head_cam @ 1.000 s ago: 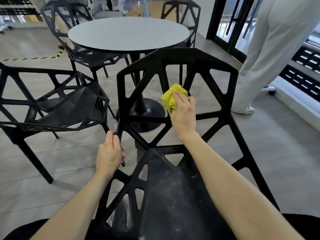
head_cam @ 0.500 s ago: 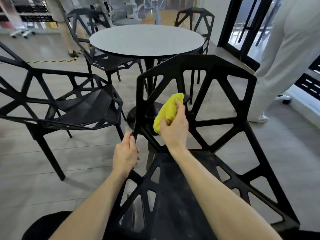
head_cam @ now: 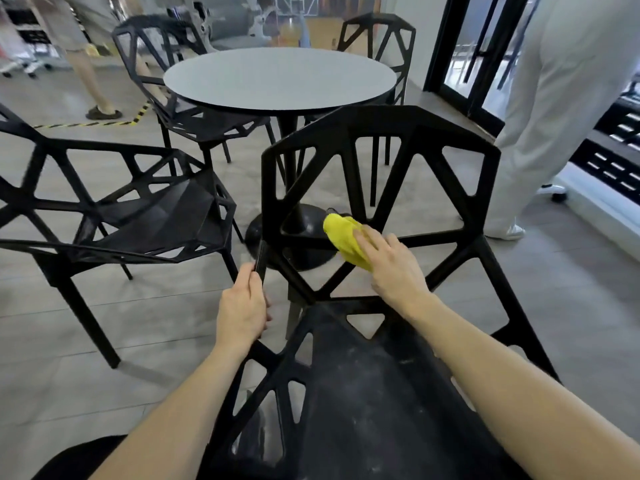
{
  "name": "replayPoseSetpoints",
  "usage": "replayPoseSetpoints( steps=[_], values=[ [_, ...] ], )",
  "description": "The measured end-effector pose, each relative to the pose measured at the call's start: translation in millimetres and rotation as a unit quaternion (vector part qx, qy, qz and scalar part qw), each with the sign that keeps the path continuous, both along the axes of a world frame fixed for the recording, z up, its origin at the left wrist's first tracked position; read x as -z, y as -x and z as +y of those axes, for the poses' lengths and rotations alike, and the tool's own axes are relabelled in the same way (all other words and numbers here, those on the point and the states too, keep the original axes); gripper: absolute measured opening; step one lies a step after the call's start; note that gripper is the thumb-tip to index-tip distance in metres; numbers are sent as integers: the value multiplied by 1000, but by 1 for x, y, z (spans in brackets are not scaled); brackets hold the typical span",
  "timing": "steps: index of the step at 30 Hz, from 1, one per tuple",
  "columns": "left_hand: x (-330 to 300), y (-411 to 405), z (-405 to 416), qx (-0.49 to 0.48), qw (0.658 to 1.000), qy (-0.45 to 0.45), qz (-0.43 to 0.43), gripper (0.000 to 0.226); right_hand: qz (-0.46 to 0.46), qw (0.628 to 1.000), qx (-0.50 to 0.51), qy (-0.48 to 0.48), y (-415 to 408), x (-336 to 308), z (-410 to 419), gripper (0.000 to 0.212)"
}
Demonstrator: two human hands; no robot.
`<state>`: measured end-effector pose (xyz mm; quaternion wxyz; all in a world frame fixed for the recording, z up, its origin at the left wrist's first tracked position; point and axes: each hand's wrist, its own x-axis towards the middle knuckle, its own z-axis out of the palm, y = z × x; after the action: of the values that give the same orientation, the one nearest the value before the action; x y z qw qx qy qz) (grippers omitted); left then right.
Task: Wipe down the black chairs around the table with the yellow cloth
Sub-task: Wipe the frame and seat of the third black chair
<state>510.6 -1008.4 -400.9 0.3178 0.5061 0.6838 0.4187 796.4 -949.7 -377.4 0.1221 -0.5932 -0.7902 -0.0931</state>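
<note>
A black lattice chair (head_cam: 381, 126) stands right in front of me, its back toward the round grey table (head_cam: 277, 77). My right hand (head_cam: 394, 268) presses the yellow cloth (head_cam: 344, 239) against the lower struts of the chair's back. My left hand (head_cam: 240, 306) grips the left edge of the same chair, where back meets seat. The seat (head_cam: 363, 393) below shows pale dusty streaks. Another black chair (head_cam: 145, 220) stands at the left, and two more, one at far left (head_cam: 166, 57) and one at far right (head_cam: 377, 39), sit beyond the table.
A person in white clothes (head_cam: 554, 98) stands at the right next to a dark glass door frame (head_cam: 460, 64). Another person's legs (head_cam: 90, 77) are at the far left by yellow-black floor tape (head_cam: 104, 123). Grey tiled floor lies between the chairs.
My right hand has carried the yellow cloth down and to the right along the chair back's struts. My left hand has kept its grip on the chair's edge.
</note>
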Motion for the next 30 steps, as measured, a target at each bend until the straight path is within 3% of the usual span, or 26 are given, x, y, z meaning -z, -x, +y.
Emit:
replayPoseSetpoints(
  steps=[2,3,4,6,8,10,12,14,17,20,25,28,30],
  values=[
    [1,-1,2,-2,1000,4,-1,28,55,996,58,40,-3,20,-13,72],
    [2,-2,0,-2,1000,6,-3,28,136,983,98,77,3,29,-22,57],
    [2,-3,-1,-3,1000,6,-7,29,251,950,141,121,11,34,-32,41],
    [0,-2,-2,-4,1000,5,-15,29,459,843,203,192,31,23,-48,25],
    [-1,-1,1,-6,1000,4,-15,28,565,790,181,154,57,-11,-50,22],
    [2,-1,2,-8,1000,8,-18,28,609,784,111,54,87,-55,-39,25],
    [4,-1,1,-12,1000,13,-24,29,567,819,34,-84,114,-93,-19,42],
    [3,0,1,-12,1000,15,-17,29,500,854,-23,-141,130,-116,11,53],
    [4,1,3,-15,1000,12,-14,29,430,902,-44,-15,151,-114,25,62],
    [5,0,3,-14,1000,10,-9,28,319,947,-18,-15,167,-88,12,64],
    [-2,-1,-1,-13,999,13,-27,28,304,952,4,10,161,-101,25,48],
    [-4,-2,-3,-16,997,12,-71,30,326,944,-41,24,146,-75,1,53],
    [-3,0,-2,-15,995,9,-101,31,275,955,-91,72,138,-41,-15,58]
  ],
)
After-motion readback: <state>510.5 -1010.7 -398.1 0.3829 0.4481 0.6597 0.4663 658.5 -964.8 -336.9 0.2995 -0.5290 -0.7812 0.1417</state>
